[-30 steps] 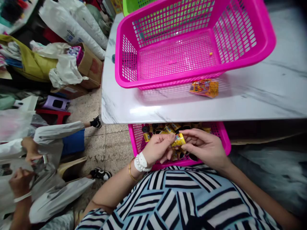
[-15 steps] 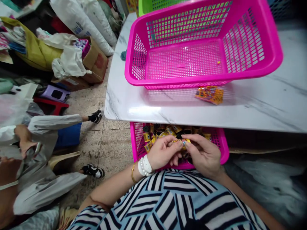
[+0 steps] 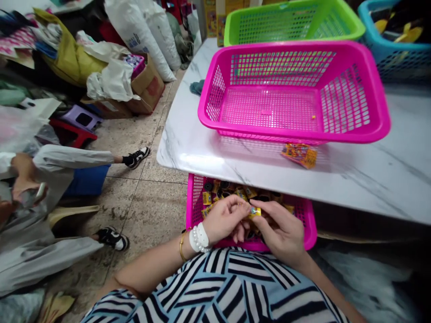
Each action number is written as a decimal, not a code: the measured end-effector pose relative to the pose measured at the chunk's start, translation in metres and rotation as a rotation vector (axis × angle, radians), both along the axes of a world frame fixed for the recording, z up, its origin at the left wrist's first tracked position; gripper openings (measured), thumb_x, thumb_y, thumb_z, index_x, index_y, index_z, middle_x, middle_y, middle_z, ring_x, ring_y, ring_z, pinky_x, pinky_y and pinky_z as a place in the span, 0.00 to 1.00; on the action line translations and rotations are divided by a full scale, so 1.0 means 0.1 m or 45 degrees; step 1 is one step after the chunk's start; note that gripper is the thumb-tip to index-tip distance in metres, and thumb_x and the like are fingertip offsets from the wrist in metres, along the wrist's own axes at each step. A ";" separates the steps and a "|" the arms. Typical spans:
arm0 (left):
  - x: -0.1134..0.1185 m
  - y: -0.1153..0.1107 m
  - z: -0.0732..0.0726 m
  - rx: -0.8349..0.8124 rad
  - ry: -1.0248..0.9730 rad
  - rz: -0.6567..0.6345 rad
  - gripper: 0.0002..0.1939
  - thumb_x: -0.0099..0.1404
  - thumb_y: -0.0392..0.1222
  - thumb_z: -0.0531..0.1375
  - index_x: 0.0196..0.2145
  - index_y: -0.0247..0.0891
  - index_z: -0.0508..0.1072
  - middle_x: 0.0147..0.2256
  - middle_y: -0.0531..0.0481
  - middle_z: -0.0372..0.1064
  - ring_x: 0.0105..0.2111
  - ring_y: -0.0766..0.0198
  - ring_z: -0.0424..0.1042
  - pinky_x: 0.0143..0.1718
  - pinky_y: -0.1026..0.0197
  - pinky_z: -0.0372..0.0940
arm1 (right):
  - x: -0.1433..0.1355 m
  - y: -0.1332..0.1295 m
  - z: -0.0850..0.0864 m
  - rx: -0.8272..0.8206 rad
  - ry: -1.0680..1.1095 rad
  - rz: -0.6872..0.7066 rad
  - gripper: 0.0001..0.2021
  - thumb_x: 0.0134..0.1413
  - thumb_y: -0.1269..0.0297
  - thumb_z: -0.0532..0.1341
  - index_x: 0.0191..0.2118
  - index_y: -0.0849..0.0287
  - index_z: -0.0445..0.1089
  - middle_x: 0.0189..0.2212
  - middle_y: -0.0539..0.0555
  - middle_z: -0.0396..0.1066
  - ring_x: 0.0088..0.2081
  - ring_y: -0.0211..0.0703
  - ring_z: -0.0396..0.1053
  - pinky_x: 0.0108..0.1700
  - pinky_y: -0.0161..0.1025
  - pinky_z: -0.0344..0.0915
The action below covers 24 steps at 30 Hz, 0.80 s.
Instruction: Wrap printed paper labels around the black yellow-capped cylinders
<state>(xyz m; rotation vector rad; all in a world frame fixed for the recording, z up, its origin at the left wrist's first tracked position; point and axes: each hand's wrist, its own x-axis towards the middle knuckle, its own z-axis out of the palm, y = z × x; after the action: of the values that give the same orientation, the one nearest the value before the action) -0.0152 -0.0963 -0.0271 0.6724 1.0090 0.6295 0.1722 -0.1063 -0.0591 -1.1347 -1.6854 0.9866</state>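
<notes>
Above the lower pink basket (image 3: 310, 224), my left hand (image 3: 224, 220) pinches a small yellow printed piece (image 3: 255, 211) between thumb and fingers. My right hand (image 3: 284, 231) meets it from the other side, index finger and thumb closed around the piece's right end. The piece's left end is hidden by my left fingers. Below, the basket holds many similar yellow pieces (image 3: 206, 198) mixed with black round parts (image 3: 208, 186). My hands and the table edge cover part of this pile.
On the marbled table (image 3: 182, 148) stand a large pink basket (image 3: 269, 105) with one tiny yellow bit inside, a green basket (image 3: 292, 22) and a blue basket (image 3: 390, 58). An orange printed packet (image 3: 299, 155) lies near the edge. A seated person (image 3: 67, 157) is at left.
The view has shifted, so the table and baskets sit lower and more of the green and blue baskets shows. My right fingers have opened slightly around the yellow piece, exposing more of it.
</notes>
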 end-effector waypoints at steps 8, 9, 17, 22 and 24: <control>-0.04 -0.07 -0.07 0.117 -0.047 0.017 0.27 0.63 0.65 0.64 0.42 0.39 0.62 0.17 0.61 0.67 0.12 0.70 0.65 0.14 0.71 0.60 | -0.20 0.05 0.01 0.163 -0.110 -0.167 0.13 0.65 0.70 0.56 0.44 0.56 0.79 0.35 0.56 0.80 0.35 0.45 0.78 0.38 0.40 0.75; -0.05 -0.08 -0.09 0.110 -0.070 0.002 0.28 0.63 0.65 0.63 0.43 0.40 0.62 0.19 0.60 0.69 0.12 0.70 0.66 0.14 0.70 0.61 | -0.22 0.05 0.00 0.182 -0.129 -0.168 0.14 0.65 0.70 0.56 0.45 0.55 0.79 0.36 0.56 0.80 0.35 0.45 0.78 0.39 0.40 0.75; -0.27 -0.19 -0.17 0.117 -0.136 0.012 0.30 0.63 0.64 0.64 0.48 0.38 0.61 0.25 0.56 0.72 0.16 0.70 0.69 0.17 0.69 0.64 | -0.29 0.08 -0.06 0.344 -0.305 0.118 0.14 0.66 0.70 0.57 0.52 0.56 0.76 0.39 0.57 0.81 0.36 0.43 0.80 0.39 0.38 0.75; -0.41 -0.26 -0.12 0.220 0.153 0.178 0.23 0.58 0.46 0.70 0.46 0.37 0.68 0.30 0.56 0.68 0.24 0.71 0.68 0.25 0.69 0.61 | -0.35 0.06 -0.08 0.124 -0.261 0.020 0.09 0.65 0.62 0.61 0.46 0.56 0.75 0.35 0.56 0.79 0.33 0.43 0.78 0.35 0.36 0.75; -0.43 -0.26 -0.10 0.284 0.285 0.211 0.16 0.58 0.41 0.67 0.42 0.36 0.70 0.31 0.55 0.69 0.25 0.71 0.65 0.26 0.69 0.59 | -0.35 0.06 -0.08 -0.018 -0.171 0.085 0.10 0.65 0.61 0.61 0.48 0.56 0.75 0.38 0.57 0.79 0.36 0.44 0.78 0.37 0.37 0.76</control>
<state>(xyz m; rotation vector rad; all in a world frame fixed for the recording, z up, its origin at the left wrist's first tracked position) -0.0581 -0.1220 -0.0375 0.8750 1.2217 0.8338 0.1373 -0.1006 -0.0674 -1.1832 -1.8359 0.9837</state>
